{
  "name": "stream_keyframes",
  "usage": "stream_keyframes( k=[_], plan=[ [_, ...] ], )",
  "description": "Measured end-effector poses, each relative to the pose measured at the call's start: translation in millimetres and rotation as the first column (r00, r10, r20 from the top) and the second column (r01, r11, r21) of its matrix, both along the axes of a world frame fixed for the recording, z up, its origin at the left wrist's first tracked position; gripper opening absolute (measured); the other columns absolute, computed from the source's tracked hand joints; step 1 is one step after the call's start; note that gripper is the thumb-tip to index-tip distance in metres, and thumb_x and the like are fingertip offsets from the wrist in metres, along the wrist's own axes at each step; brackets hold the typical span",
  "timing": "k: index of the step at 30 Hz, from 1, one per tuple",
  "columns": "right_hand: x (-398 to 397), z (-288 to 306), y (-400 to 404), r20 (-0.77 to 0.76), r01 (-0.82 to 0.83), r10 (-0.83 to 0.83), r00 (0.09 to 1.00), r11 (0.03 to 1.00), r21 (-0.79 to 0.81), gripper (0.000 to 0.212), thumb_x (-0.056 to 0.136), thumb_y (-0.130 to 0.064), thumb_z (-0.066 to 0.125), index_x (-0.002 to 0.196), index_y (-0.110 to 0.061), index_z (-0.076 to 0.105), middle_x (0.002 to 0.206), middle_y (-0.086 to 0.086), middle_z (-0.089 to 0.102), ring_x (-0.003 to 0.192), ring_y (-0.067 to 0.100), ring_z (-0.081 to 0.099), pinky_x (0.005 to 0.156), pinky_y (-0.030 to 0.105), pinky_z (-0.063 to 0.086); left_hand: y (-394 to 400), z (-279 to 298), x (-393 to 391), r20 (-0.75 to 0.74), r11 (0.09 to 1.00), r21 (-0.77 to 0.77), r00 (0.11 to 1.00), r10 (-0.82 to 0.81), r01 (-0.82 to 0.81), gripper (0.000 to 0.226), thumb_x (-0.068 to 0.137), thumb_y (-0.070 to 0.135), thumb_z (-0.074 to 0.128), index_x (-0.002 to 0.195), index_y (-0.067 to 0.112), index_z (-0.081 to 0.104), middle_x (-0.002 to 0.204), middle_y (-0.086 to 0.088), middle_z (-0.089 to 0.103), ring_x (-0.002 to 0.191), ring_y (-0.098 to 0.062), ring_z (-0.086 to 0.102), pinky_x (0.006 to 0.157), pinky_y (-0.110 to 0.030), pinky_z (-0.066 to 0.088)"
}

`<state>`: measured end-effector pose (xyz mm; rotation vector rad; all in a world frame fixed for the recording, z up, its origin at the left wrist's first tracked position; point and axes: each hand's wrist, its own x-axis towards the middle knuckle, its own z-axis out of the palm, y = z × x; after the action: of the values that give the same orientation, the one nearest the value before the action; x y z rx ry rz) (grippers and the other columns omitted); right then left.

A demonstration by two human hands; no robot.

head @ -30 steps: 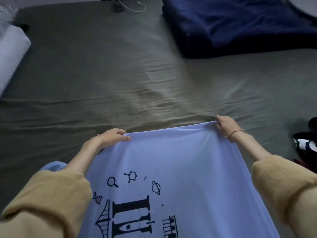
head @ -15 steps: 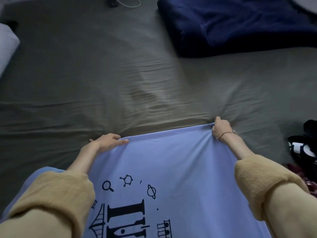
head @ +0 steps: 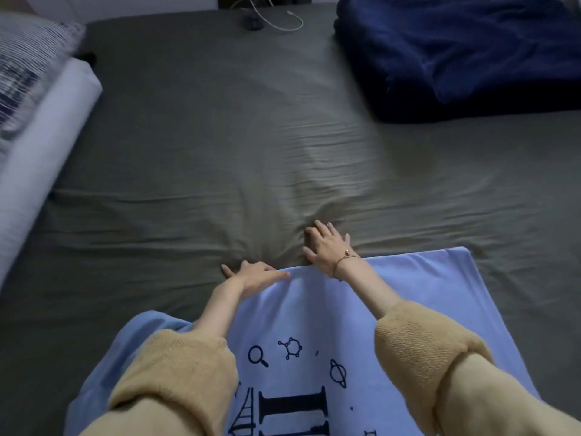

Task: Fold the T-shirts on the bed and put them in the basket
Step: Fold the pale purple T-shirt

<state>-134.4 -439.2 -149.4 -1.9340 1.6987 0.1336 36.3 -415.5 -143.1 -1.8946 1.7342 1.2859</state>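
Head view: both hands lie flat with fingers extended at the far edge of a light-blue printed T-shirt (head: pixel 361 309) spread on the bed (head: pixel 220 136), left hand (head: pixel 254 273) and right hand (head: pixel 328 247) close together, grasping nothing.

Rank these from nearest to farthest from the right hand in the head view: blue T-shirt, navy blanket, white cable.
1. Blue T-shirt: its far edge lies under the wrist of the right hand.
2. Navy blanket: far right of the bed.
3. White cable: at the bed's far edge, center.
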Motion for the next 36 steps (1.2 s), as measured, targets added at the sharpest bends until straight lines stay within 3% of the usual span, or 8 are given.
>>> stream_keyframes(
  k=[4,12,19,25,28,31,33,36],
  plan=[
    [12,-7,-1,-0.102,0.022,-0.016,0.995,0.998,0.058,0.065,0.095,-0.046,0.040,0.150,-0.029,0.009,0.159,-0.002,-0.004,0.146,0.026,-0.005,0.111,0.060,0.007,0,15,8,-0.063,1.000,0.011,0.998,0.019,-0.018,0.047,0.102,0.038,0.021,0.132,0.019,0.052,0.144,-0.012,0.042,0.142,-0.030,0.011,0.109,-0.059,-0.016],
    [71,24,6,-0.018,-0.135,0.137,0.990,0.988,0.068,0.046,0.092,-0.055,0.041,0.125,-0.027,0.054,0.152,0.008,0.019,0.144,0.023,0.011,0.107,0.065,-0.002,10,34,66,0.059,0.971,-0.109,0.977,-0.207,0.213,0.031,0.101,0.017,0.027,0.108,0.012,0.057,0.121,-0.005,0.056,0.119,-0.026,0.038,0.109,-0.053,0.015],
    [122,33,29,-0.159,-0.318,0.327,0.932,0.945,0.077,0.057,0.093,-0.060,0.031,0.094,-0.017,0.068,0.104,0.004,0.067,0.108,0.022,0.056,0.096,0.040,0.024,22,45,127,0.313,0.983,-0.030,0.935,-0.164,0.182,0.035,0.097,0.030,0.033,0.112,0.019,0.064,0.122,-0.004,0.063,0.117,-0.023,0.054,0.100,-0.038,0.032],
    [139,38,32,-0.265,-0.282,0.333,0.905,0.935,0.214,0.048,0.088,-0.058,0.044,0.108,-0.018,0.062,0.116,0.005,0.063,0.111,0.023,0.057,0.101,0.041,0.023,46,50,167,0.541,0.979,0.199,0.829,-0.140,0.035,0.062,0.091,0.062,0.034,0.130,0.018,0.053,0.136,-0.004,0.052,0.127,-0.025,0.044,0.107,-0.045,0.022],
    [135,45,30,-0.121,-0.133,0.183,0.976,0.932,0.336,0.029,0.079,-0.048,0.063,0.098,-0.026,0.065,0.105,-0.001,0.064,0.106,0.021,0.056,0.100,0.042,0.028,54,48,182,0.380,0.985,0.149,0.925,0.025,-0.088,0.040,0.089,0.049,0.045,0.113,0.023,0.063,0.121,-0.002,0.062,0.116,-0.024,0.050,0.104,-0.048,0.021],
    [121,52,28,0.169,-0.063,-0.005,0.986,0.916,0.396,0.011,0.075,-0.034,0.074,0.075,-0.030,0.063,0.088,-0.004,0.063,0.089,0.014,0.059,0.082,0.033,0.053,62,53,198,-0.056,0.942,0.029,0.940,0.336,-0.335,0.019,0.083,0.028,0.054,0.093,0.023,0.070,0.101,-0.002,0.067,0.092,-0.016,0.057,0.086,-0.034,0.040],
    [112,59,29,0.365,-0.014,-0.148,0.919,0.913,0.407,0.013,0.076,-0.021,0.076,0.080,-0.024,0.064,0.084,-0.004,0.064,0.074,0.006,0.059,0.054,0.017,0.051,67,64,208,-0.388,0.839,0.080,0.758,0.524,-0.538,0.013,0.085,0.010,0.058,0.093,0.013,0.067,0.093,-0.005,0.065,0.085,-0.015,0.056,0.074,-0.024,0.043],
    [101,62,31,0.624,0.044,-0.402,0.670,0.861,0.507,0.026,0.078,0.005,0.069,0.096,-0.012,0.062,0.091,0.006,0.067,0.084,0.016,0.062,0.068,0.016,0.049,77,74,225,-0.631,0.668,0.187,0.433,0.644,-0.720,0.030,0.067,0.005,0.056,0.096,0.008,0.060,0.084,-0.002,0.062,0.080,-0.015,0.054,0.068,-0.025,0.040]
  ],
)
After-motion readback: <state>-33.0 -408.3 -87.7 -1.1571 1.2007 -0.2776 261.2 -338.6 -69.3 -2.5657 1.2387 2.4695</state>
